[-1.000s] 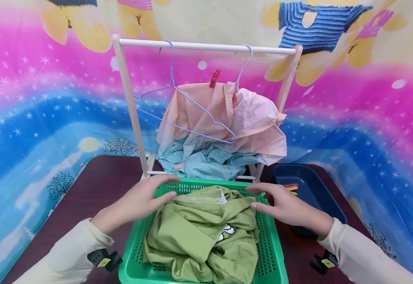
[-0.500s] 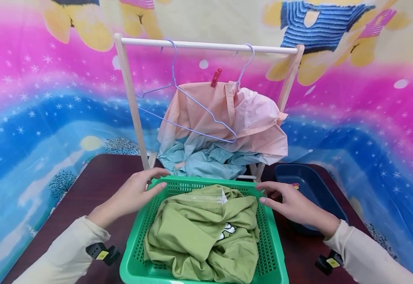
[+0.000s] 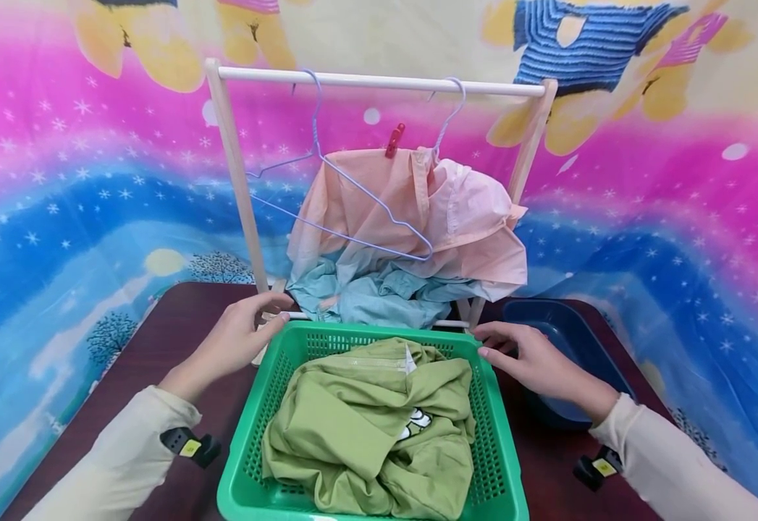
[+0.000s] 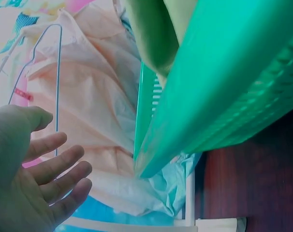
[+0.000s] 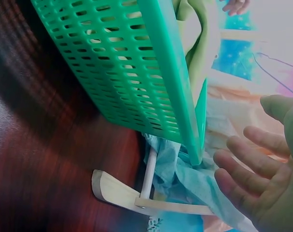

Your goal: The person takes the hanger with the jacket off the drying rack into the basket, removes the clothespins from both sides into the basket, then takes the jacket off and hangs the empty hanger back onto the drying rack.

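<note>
A green plastic basket (image 3: 379, 331) with slotted walls sits on the table, holding a crumpled olive-green garment (image 3: 346, 412) with a white print. My left hand (image 3: 235, 336) is beside the basket's far left corner, fingers loosely bent and holding nothing. In the left wrist view, a gap shows between that hand (image 4: 45, 169) and the basket rim (image 4: 209, 82). Over at the far right corner, my right hand (image 3: 538, 358) has its fingertips close to the rim in the head view. The right wrist view shows that hand (image 5: 262, 179) with spread fingers and nothing in it.
Behind the basket stands a wooden rack (image 3: 379, 82). A bare purple hanger (image 3: 346, 235) hangs there, beside a pink and teal garment (image 3: 365, 188) with a red clothespin (image 3: 394, 140). A dark blue tray (image 3: 548, 311) lies right, partly behind my right hand.
My left hand has moved left, from over the basket's far left corner to outside it. My right hand has shifted slightly right. The basket and garment look unmoved.
</note>
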### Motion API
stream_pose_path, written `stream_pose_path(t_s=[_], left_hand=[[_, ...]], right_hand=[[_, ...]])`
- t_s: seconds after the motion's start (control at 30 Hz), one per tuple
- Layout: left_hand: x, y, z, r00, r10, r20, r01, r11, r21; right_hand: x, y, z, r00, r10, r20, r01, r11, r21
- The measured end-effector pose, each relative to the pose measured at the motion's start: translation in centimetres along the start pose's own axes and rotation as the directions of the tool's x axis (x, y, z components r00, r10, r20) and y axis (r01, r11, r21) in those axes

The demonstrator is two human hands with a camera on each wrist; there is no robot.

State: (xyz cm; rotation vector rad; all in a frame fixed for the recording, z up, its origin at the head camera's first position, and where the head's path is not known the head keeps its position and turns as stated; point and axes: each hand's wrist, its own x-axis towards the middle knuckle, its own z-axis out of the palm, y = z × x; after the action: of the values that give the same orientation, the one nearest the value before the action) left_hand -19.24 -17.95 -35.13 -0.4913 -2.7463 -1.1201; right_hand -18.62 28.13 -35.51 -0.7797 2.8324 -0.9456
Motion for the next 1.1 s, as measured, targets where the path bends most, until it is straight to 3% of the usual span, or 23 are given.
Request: stream_pose_path(t_s=[0.27,0.5,0.87,1.1], left_hand=[[1.3,-0.9,-0.8,0.995,-0.027,-0.094,0.026,1.0,-0.004],[2.5,-2.0,-1.2,0.971,-0.056,-0.231,0.055,0.998,-0.011],[4.5,-3.6,-2.6,0.907,-0.148,-0.394,0.12,0.988,-0.096],[6.2,-4.0,-3.8,0.854,-0.244,-0.459,0.184,0.968,-0.171]], right_hand=[[1.0,0.1,-0.3,0.999,-0.013,-0.035,0.012,1.0,-0.014],[1.5,0.1,-0.6,0.999,0.008,-0.049,-0.01,1.0,-0.027],[3.1,-0.5,-1.5,0.987,0.032,-0.156,-0.039,0.998,-0.042],[3.8,-1.1,-2.0,0.968,0.043,-0.247,-0.059,0.997,-0.058]])
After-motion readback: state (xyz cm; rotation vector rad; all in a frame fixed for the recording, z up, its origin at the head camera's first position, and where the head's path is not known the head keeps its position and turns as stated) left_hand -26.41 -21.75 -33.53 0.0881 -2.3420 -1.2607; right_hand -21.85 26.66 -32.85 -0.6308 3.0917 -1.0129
